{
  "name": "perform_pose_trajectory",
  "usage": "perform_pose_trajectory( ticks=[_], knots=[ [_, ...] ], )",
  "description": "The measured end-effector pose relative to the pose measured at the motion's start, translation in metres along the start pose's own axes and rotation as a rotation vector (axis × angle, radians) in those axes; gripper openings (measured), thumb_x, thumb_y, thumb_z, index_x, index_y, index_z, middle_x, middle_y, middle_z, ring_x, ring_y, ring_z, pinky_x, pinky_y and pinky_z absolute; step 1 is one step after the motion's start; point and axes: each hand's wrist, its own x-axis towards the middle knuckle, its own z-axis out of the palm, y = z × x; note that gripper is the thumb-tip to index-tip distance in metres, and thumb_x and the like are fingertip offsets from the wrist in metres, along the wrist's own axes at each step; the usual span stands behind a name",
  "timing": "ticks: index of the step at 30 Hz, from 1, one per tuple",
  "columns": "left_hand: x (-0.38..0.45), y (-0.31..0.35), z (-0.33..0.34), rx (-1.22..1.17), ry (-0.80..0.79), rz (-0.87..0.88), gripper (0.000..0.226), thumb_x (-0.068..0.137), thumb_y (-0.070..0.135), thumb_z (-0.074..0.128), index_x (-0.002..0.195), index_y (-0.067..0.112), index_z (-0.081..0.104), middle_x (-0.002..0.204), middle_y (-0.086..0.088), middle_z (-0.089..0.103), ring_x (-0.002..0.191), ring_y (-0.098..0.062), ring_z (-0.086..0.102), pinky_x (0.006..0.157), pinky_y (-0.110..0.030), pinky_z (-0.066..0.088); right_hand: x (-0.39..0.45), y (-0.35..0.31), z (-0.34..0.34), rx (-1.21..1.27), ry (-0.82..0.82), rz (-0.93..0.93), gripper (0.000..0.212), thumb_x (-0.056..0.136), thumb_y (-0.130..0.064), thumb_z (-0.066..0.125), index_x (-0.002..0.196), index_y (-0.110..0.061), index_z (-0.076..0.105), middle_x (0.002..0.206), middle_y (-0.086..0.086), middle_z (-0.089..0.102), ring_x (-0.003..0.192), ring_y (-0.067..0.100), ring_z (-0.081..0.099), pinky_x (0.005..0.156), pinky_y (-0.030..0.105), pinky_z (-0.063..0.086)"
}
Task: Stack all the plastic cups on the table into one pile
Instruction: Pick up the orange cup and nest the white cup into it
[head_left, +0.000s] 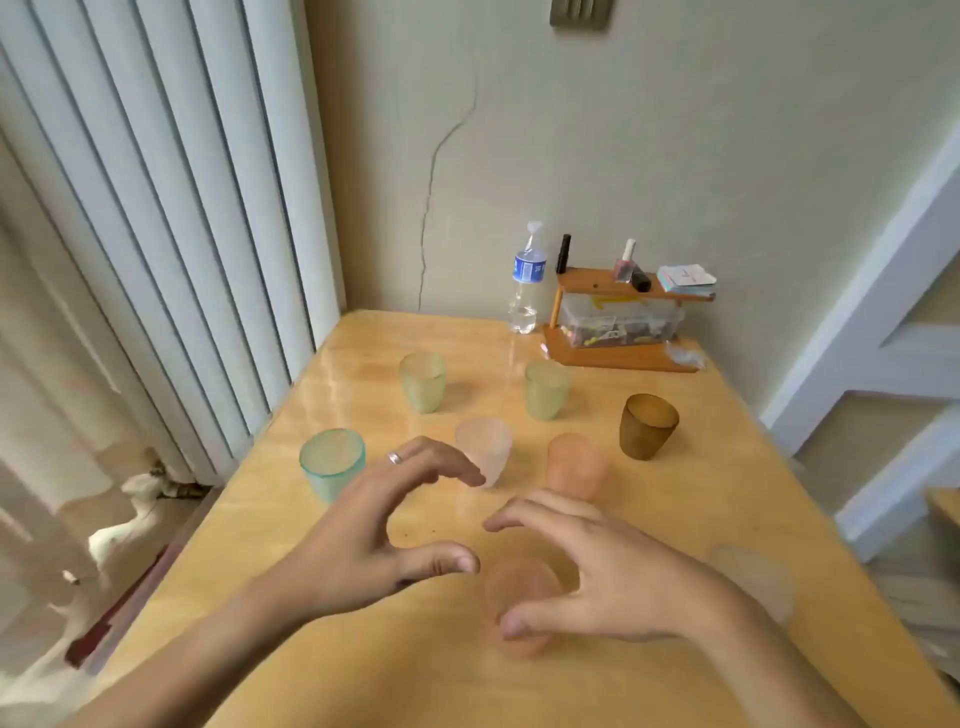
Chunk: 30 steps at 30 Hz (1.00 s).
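Several plastic cups stand on the wooden table (649, 675). Two pale green cups (422, 382) (545, 388) are at the back, with a brown cup (648, 425) to their right. A teal cup (331, 464) stands at the left, a pale pink cup (485, 449) and an orange cup (577, 464) in the middle. A second orange cup (522, 597) is near me, blurred. A faint clear cup (756, 579) stands at the right edge. My left hand (374, 530) hovers open beside the near orange cup. My right hand (608, 571) curls around that cup, fingers apart, not clearly touching.
A water bottle (527, 280) and a small wooden shelf (618, 317) with a clear box and small bottles stand at the table's back by the wall. A ribbed white radiator (156, 234) runs along the left side. The table's right edge drops to a tiled floor.
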Motion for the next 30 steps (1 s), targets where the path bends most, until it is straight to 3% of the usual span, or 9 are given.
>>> perform_pose_trajectory(
  ticks=[3,6,9,12,15,18,22,26,30],
  knots=[
    [-0.025,-0.014,0.029,-0.046,0.006,-0.035,0.059,0.078,0.057,0.078,0.125,0.024,0.067,0.126,0.010,0.066,0.125,-0.016,0.062,0.101,-0.028,0.050,0.001,0.009,0.032,-0.075,-0.033,0.021,0.086,0.066,-0.072,0.077,0.141,-0.052,0.040,0.140,-0.037,0.037,0.136,-0.009,0.035,0.110,0.022,0.037],
    [-0.051,-0.023,0.056,-0.101,-0.022,-0.144,0.072,0.074,0.068,0.077,0.129,0.025,0.062,0.130,0.011,0.063,0.129,-0.016,0.059,0.103,-0.031,0.051,0.004,0.015,0.060,-0.030,0.050,0.036,0.074,0.074,-0.055,0.080,0.139,-0.047,0.046,0.135,-0.027,0.043,0.129,-0.006,0.043,0.105,0.020,0.039],
    [-0.065,-0.030,0.077,-0.137,-0.072,-0.194,0.085,0.070,0.049,0.092,0.141,0.028,0.051,0.142,0.008,0.052,0.133,-0.012,0.057,0.105,-0.037,0.052,0.008,0.020,0.077,0.014,0.246,0.018,0.069,0.075,-0.046,0.083,0.135,-0.032,0.052,0.124,-0.017,0.050,0.116,0.001,0.052,0.096,0.018,0.040],
    [-0.068,-0.032,0.101,-0.164,-0.046,-0.238,0.100,0.069,0.028,0.097,0.150,0.023,0.038,0.146,-0.002,0.043,0.132,-0.013,0.058,0.100,-0.031,0.057,0.007,0.018,0.093,0.091,0.387,0.013,0.074,0.070,-0.042,0.088,0.132,-0.026,0.050,0.125,-0.010,0.056,0.113,0.005,0.056,0.092,0.013,0.042],
    [-0.068,-0.032,0.122,-0.160,0.017,-0.245,0.099,0.067,0.028,0.089,0.151,0.018,0.035,0.142,-0.004,0.056,0.129,-0.018,0.061,0.104,-0.035,0.055,0.005,0.015,0.108,0.140,0.483,0.009,0.071,0.069,-0.039,0.088,0.127,-0.026,0.050,0.126,-0.006,0.058,0.114,0.007,0.060,0.094,0.022,0.048],
    [-0.068,-0.035,0.134,-0.167,0.098,-0.265,0.092,0.060,0.028,0.067,0.147,0.012,0.039,0.132,-0.005,0.065,0.123,-0.019,0.063,0.103,-0.029,0.050,0.001,0.016,0.115,0.150,0.500,0.005,0.077,0.070,-0.045,0.086,0.135,-0.028,0.048,0.133,-0.008,0.053,0.122,0.004,0.054,0.104,0.024,0.043],
    [-0.071,-0.039,0.143,-0.146,0.125,-0.260,0.090,0.076,0.038,0.078,0.150,0.011,0.034,0.135,-0.004,0.059,0.122,-0.014,0.059,0.101,-0.007,0.041,-0.020,0.035,0.111,0.131,0.625,0.030,0.078,0.076,-0.052,0.080,0.141,-0.024,0.048,0.138,-0.007,0.052,0.124,0.006,0.053,0.103,0.024,0.043],
    [-0.071,-0.042,0.146,-0.131,0.130,-0.261,0.090,0.081,0.036,0.079,0.152,0.011,0.030,0.136,-0.001,0.054,0.124,-0.012,0.053,0.099,0.004,0.031,-0.055,0.065,0.094,-0.092,0.983,-0.002,0.045,0.084,-0.027,0.079,0.123,-0.014,0.063,0.119,0.001,0.063,0.112,0.019,0.062,0.096,0.033,0.049],
    [-0.070,-0.046,0.147,-0.084,0.158,-0.265,0.092,0.077,0.041,0.080,0.151,0.014,0.032,0.134,-0.001,0.059,0.124,-0.017,0.058,0.099,-0.013,0.038,-0.073,0.092,0.073,-0.422,1.202,0.266,0.044,0.076,-0.034,0.079,0.115,-0.017,0.066,0.124,0.006,0.062,0.118,0.032,0.057,0.099,0.048,0.043]
  ],
)
